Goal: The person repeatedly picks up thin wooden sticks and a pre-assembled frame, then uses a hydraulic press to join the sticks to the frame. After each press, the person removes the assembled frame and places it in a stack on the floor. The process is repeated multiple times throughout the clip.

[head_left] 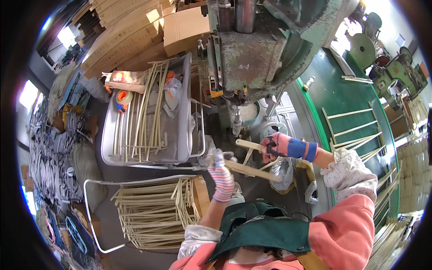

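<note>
My left hand [221, 179], in a striped work glove, is closed around the end of a pale wooden strip [256, 172] in front of my body. My right hand [280, 146], in a pink and blue glove with dark fingertips, grips a second wooden bar [248, 144] a little higher and to the right. Thin slats show between the two bars, so they seem parts of one wooden frame; my fingers hide the joints. Just beyond my hands, the green press machine [252, 58] has its lower tool [236, 120] pointing down.
A white-rimmed cart [105, 144] at left carries long slats [145, 112] and a tape roll [123, 98]. Below it lies a pile of wooden frames [150, 211]. Ladder-like frames [353, 129] rest on the green table [335, 90] at right. Cardboard boxes [186, 29] stand behind.
</note>
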